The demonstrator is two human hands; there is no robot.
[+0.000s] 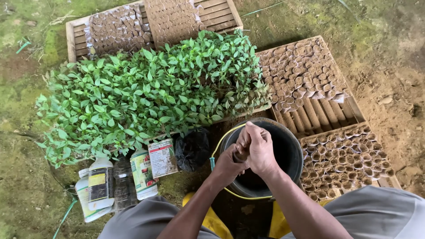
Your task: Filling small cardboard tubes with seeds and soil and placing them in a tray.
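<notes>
Both hands meet over a black bucket that has a yellow wire handle. My left hand is closed around a small brown soil-filled pot, only partly visible between the fingers. My right hand lies over the top of the pot, fingers curled, pressing on it. The inside of the bucket looks dark; its contents cannot be made out.
A wooden tray of green seedlings lies ahead. Trays of small soil pots sit at the right, lower right and back. Plastic bottles, a labelled packet and a black bag stand at the left. The ground is mossy soil.
</notes>
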